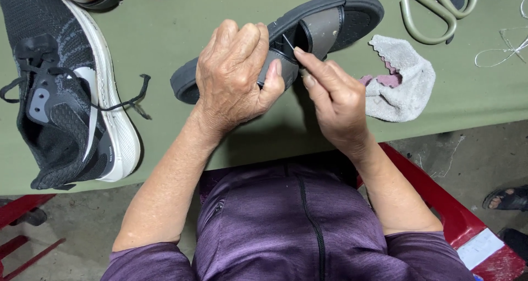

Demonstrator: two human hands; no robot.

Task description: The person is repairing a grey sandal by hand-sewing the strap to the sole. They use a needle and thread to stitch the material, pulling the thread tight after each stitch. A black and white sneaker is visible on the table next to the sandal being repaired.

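Note:
A dark grey sandal with wide grey straps lies on its side on the green table. My left hand wraps around its middle, thumb pressed on a strap. My right hand pinches a thin needle with dark thread at the strap's edge, fingertips touching the sandal.
A black knit sneaker with a white sole and loose laces lies at the left. A crumpled grey cloth sits right of the sandal. Large pale scissors and white thread lie at the far right. A red plastic chair is below.

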